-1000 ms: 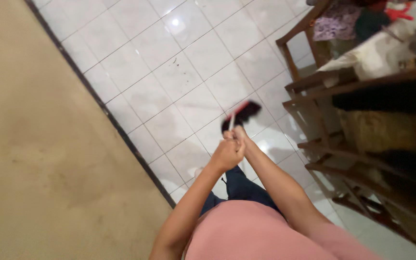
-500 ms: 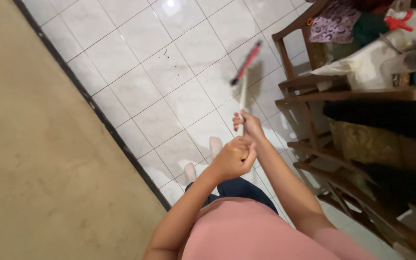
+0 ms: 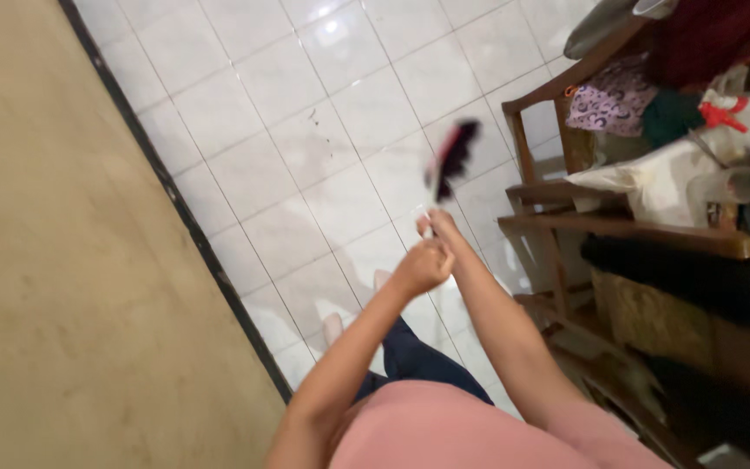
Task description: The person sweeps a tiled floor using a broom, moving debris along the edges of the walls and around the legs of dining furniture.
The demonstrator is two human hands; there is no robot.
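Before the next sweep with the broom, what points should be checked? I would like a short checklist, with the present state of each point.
1. Both hands on the handle: ok. The left hand and the right hand are closed around it, close together.
2. Broom head in clear sight: not ok, it is blurred by motion.
3. Broom head touching the white tiled floor: cannot tell.
4. Dirt to sweep in view: ok, small dark specks lie on a tile ahead.
5. Room beside the wooden chair: ok, the head is apart from its frame, though near.
6. Bare feet out of the broom's way: ok, they stand behind the hands.
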